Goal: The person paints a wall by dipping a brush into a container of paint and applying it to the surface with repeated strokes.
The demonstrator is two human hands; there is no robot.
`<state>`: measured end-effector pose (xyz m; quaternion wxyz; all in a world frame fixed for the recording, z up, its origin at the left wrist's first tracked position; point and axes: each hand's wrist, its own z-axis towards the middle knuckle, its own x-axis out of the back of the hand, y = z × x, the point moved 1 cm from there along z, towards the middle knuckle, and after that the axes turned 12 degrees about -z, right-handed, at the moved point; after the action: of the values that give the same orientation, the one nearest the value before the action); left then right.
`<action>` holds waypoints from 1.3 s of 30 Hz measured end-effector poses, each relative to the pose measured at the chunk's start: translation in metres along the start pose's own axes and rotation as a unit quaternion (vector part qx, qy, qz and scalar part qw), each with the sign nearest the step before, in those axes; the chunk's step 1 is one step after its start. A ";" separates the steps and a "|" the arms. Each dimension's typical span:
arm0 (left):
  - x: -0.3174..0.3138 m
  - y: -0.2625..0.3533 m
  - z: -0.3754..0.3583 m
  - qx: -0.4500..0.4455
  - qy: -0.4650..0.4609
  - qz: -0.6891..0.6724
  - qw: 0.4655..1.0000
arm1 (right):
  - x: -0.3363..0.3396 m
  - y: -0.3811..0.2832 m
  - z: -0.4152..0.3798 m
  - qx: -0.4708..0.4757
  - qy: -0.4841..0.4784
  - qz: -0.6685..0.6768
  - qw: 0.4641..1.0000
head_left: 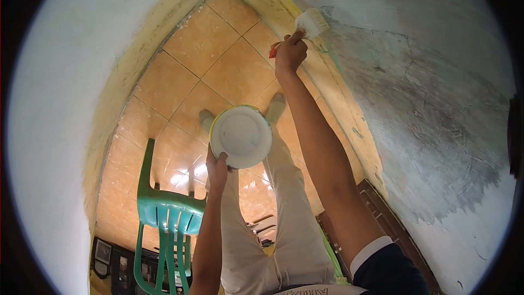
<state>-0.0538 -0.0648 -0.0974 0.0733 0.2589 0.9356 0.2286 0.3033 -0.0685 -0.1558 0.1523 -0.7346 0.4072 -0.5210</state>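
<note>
A round white container [240, 136] with a coloured rim is held in front of my legs by my left hand [217, 172], its thumb over the near edge. Up by the right wall, my right hand [291, 52] is closed around the handle of a wide paint brush [311, 23], whose red handle end shows below the fingers. The pale bristles are at the wall [404, 87], near its yellowish lower band. The wall surface there is patchy grey and white.
A green plastic chair [170, 213] stands at the lower left on the orange tiled floor [191, 71]. White wall [60, 104] runs along the left. Dark framed items [123, 267] lie at the bottom left, and a brown wooden piece [396, 229] is at the lower right.
</note>
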 end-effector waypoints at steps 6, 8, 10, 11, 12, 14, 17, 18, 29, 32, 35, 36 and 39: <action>-0.001 -0.007 0.003 0.003 0.011 -0.006 1.000 | 0.007 -0.001 0.003 -0.078 -0.054 0.104 0.990; -0.002 -0.006 0.005 0.003 0.016 -0.012 1.000 | 0.013 -0.014 -0.007 -0.051 -0.040 0.119 0.991; -0.004 -0.006 0.006 0.009 0.014 -0.024 1.000 | 0.020 -0.023 -0.025 0.053 0.007 0.084 0.995; -0.005 -0.006 0.006 0.010 0.015 -0.024 1.000 | 0.020 -0.024 -0.031 0.053 0.006 0.083 0.995; -0.007 -0.005 0.006 0.010 0.013 -0.025 1.000 | 0.019 -0.022 -0.034 0.102 0.026 0.091 0.990; -0.011 -0.004 0.010 0.011 0.011 -0.026 1.000 | 0.017 -0.023 -0.031 0.151 0.046 0.099 0.982; -0.013 -0.007 0.011 -0.001 0.006 -0.018 1.000 | 0.006 -0.010 -0.008 0.047 0.037 0.065 0.996; -0.015 -0.007 0.012 -0.004 0.007 -0.017 1.000 | 0.002 -0.009 -0.003 0.053 0.022 0.079 0.995; -0.016 -0.005 0.008 -0.001 0.018 -0.011 1.000 | -0.030 0.011 0.007 -0.033 -0.002 0.071 0.997; -0.014 -0.007 0.009 -0.003 0.016 -0.010 1.000 | -0.024 0.020 0.009 -0.108 -0.051 0.084 0.989; -0.015 -0.012 0.010 -0.017 0.010 -0.014 1.000 | 0.001 0.010 0.017 -0.155 -0.108 0.214 0.958; -0.015 -0.015 0.010 -0.012 0.016 -0.011 1.000 | 0.012 0.000 0.026 -0.157 -0.116 0.267 0.944; -0.013 -0.014 0.009 -0.007 0.014 0.000 1.000 | 0.027 -0.021 0.021 -0.144 -0.124 0.309 0.932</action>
<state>-0.0467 -0.0783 -0.1113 0.0621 0.2557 0.9348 0.2388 0.3347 -0.0805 -0.1334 0.2475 -0.6450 0.6627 -0.2890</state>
